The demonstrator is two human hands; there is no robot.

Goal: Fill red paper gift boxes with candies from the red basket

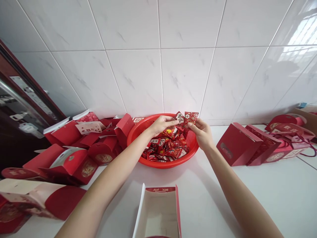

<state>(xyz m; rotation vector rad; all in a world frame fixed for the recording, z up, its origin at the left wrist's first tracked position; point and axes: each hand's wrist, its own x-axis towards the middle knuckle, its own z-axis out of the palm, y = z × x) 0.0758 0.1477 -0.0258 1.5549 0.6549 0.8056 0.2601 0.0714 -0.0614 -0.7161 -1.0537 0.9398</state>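
Above the back part of a red plastic basket, my left hand pinches a small red packet with white lettering. Close beside it, my right hand holds another red packet with a flower pattern between thumb and fingers. The two packets nearly touch or slightly overlap. Many red wrapped packets lie in the basket. In front of the basket, nearer to me, stands an open box with a pale inside and a red edge; no packets show in it.
Several open red gift boxes crowd the left side of the white table. Red boxes stand in a row at the right, some with purple cords. A tiled wall rises behind the basket. A dark door frame is at the far left.
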